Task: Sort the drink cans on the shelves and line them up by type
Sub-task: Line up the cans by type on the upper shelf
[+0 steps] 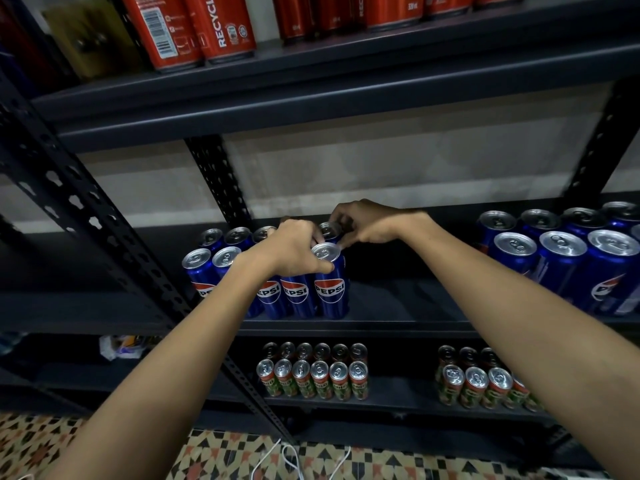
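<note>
On the middle shelf [398, 306] stand two rows of blue Pepsi cans. My left hand [294, 252] grips the top of the rightmost front Pepsi can [330, 289], fingers curled round its rim. My right hand [367, 221] reaches over the back row and pinches the top of the rear Pepsi can [329, 229] behind it. A second group of blue Pepsi cans [561, 258] stands at the right end of the same shelf, apart from the first.
Red cola cans [194, 29] line the upper shelf. Two groups of green-and-red Milo cans [313, 374] [481, 384] stand on the lower shelf. A perforated black upright [104, 223] runs down the left. Patterned floor tiles and white cables [284, 459] lie below.
</note>
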